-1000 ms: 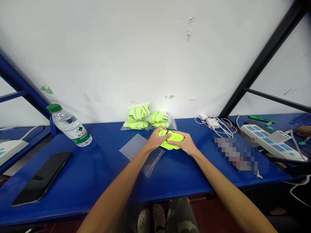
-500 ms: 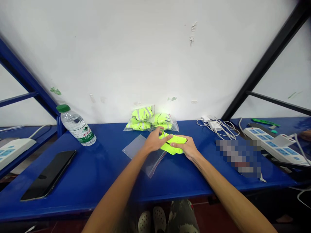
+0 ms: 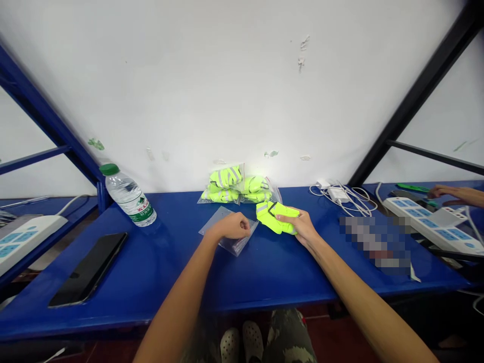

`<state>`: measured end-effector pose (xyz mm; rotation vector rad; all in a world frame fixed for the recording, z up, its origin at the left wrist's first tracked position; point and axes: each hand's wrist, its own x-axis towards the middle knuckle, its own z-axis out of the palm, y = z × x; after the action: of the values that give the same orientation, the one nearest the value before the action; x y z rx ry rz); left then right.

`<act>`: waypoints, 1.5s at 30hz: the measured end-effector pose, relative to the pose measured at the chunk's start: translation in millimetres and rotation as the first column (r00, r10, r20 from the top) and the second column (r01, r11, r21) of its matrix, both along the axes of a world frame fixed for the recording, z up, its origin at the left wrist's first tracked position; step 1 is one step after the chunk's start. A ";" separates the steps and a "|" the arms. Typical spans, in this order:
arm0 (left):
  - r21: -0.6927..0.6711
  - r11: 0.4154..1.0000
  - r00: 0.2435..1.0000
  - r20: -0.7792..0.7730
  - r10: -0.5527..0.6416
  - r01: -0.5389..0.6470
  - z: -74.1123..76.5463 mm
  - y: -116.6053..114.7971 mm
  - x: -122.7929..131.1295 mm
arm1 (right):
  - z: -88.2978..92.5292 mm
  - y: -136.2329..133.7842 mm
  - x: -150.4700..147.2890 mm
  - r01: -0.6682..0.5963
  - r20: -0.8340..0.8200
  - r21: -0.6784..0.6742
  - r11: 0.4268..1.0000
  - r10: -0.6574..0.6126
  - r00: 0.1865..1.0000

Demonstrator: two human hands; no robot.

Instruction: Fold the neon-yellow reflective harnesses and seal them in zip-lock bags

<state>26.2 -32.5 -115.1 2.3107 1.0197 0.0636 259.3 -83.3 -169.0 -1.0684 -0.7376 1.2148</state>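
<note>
A folded neon-yellow reflective fabric bundle (image 3: 275,218) is held in my right hand (image 3: 303,228), thumb on top and fingers beneath. It hangs just above the blue table. My left hand (image 3: 235,226) is curled closed over a clear zip bag (image 3: 219,218), its fingertips pinching the bag, though the grip itself is partly hidden. The bag looks flat, with a reddish zip line near its lower right edge. Behind both hands, several clear bags (image 3: 226,177) packed with similar yellow fabric with silver stripes are stacked against the wall.
On the left of the blue table (image 3: 170,272) stand a tilted-looking water bottle (image 3: 130,199) and a black phone (image 3: 88,269). White chargers with coiled cable (image 3: 342,194) and a blurred-out item (image 3: 378,247) lie right. Power strips (image 3: 431,224) flank the table; another person's hand (image 3: 456,193) is far right.
My left hand has left the yellow bundle and moved down-left onto the clear bag, whose near edge has shifted up. The right hand keeps the bundle. Another person's hand has appeared at far right.
</note>
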 end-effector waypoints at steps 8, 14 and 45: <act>0.184 0.975 0.979 0.183 0.093 -0.127 -24.0 1.0 10.1 | 1.8 -2.6 1.0 -0.085 -0.046 0.023 0.996 0.086 0.995; -0.021 0.995 0.983 0.154 0.095 -0.092 -20.4 0.9 11.5 | 3.0 -2.8 0.9 -0.100 -0.044 0.010 0.995 0.100 0.994; 0.473 0.815 0.920 0.351 0.174 -0.335 -32.2 -23.9 30.7 | 2.2 -2.6 6.9 -0.180 -0.008 -0.054 0.982 0.180 0.984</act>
<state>56.9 -56.4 -147.3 2.5038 1.2663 0.8771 266.3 -86.0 -166.8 -1.0611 -0.8169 1.3973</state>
